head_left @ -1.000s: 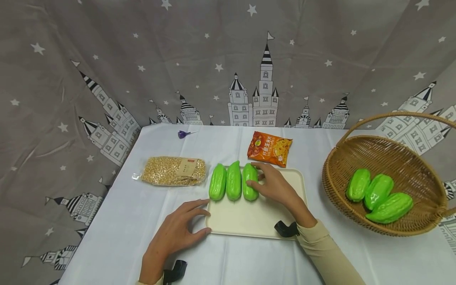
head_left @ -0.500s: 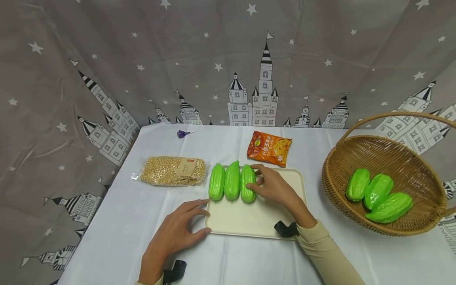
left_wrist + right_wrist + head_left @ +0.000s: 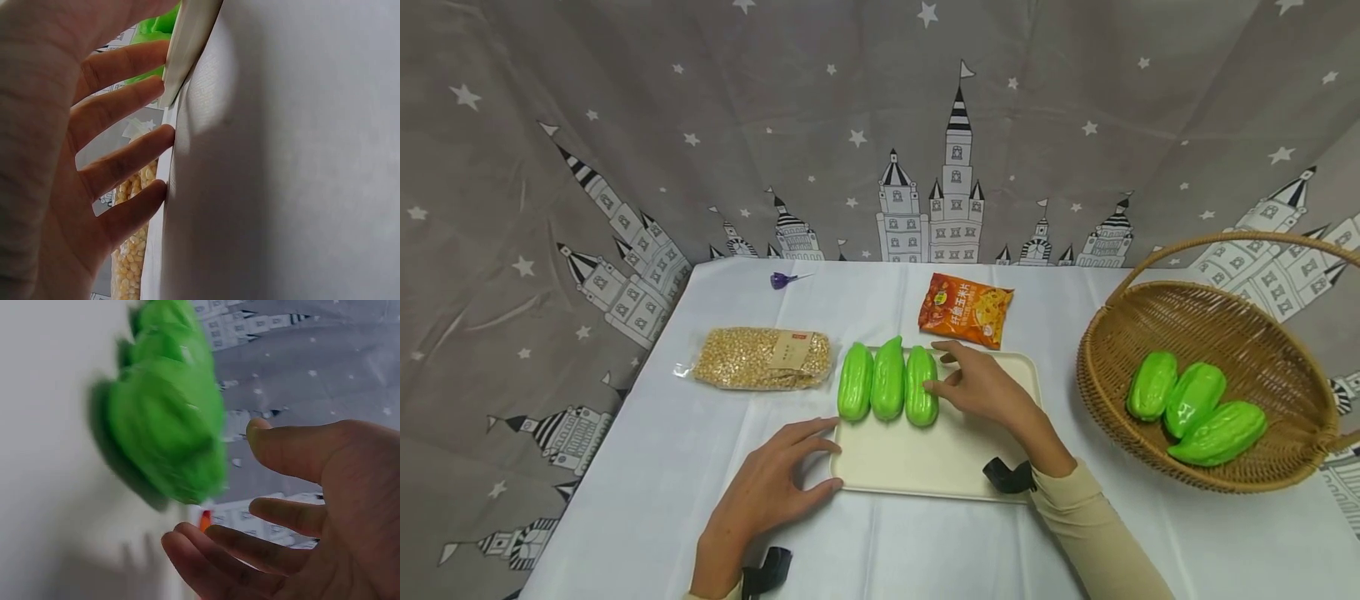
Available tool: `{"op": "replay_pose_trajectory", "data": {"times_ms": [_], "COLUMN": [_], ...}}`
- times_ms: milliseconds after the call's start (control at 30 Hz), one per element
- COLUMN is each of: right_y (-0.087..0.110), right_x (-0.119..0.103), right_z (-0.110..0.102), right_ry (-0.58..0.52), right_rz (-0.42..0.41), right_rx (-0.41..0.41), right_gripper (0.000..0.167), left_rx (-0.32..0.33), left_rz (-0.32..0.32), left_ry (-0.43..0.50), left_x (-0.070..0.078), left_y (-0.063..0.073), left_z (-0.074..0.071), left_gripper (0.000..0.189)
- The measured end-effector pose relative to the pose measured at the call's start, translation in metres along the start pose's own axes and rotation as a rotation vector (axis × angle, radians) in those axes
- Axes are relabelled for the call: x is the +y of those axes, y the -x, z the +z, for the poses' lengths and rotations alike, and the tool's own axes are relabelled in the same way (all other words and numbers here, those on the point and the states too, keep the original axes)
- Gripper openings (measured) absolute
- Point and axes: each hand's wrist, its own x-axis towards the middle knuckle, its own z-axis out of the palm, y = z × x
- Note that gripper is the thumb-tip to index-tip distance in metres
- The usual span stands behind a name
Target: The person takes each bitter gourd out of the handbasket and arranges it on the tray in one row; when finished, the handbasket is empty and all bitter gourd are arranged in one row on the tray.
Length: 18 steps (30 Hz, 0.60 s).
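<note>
Three glossy green bitter melons lie side by side on the back left of a cream tray: a left one, a middle one and a right one. My right hand is just right of the right melon, thumb and fingers spread; the right wrist view shows a gap between the fingers and that melon. At the tray's left edge, my left hand rests with extended fingers touching the rim and thumb near the front corner.
A wicker basket with a tall handle stands at the right, holding three more bitter melons. An orange snack packet lies behind the tray. A bag of corn kernels and a purple lollipop lie to the left.
The right melon was nudged left toward the middle one. My right hand, formerly on it, has let go and drawn slightly right. My left hand stays at the tray edge.
</note>
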Motion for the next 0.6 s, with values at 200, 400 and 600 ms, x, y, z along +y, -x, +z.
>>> {"op": "replay_pose_trajectory", "data": {"times_ms": [200,400,600], "right_y": [0.015,0.037,0.062], "right_x": [-0.006,-0.012,-0.012], "right_z": [-0.029,-0.062,-0.091], "right_ry": [0.028,0.075,0.119], "right_rz": [-0.010,0.006,0.029], "right_rx": [0.068,0.155,0.197], "right_gripper": [0.062,0.060,0.061], "left_rx": [0.002,0.001,0.002], "left_rz": [0.016,0.032,0.036], "left_ry": [-0.007,-0.029,-0.050], "left_x": [0.001,0.002,0.004], "left_y": [-0.001,-0.002,-0.002], "left_z": [0.001,0.001,0.000], "left_gripper": [0.040,0.040,0.040]}}
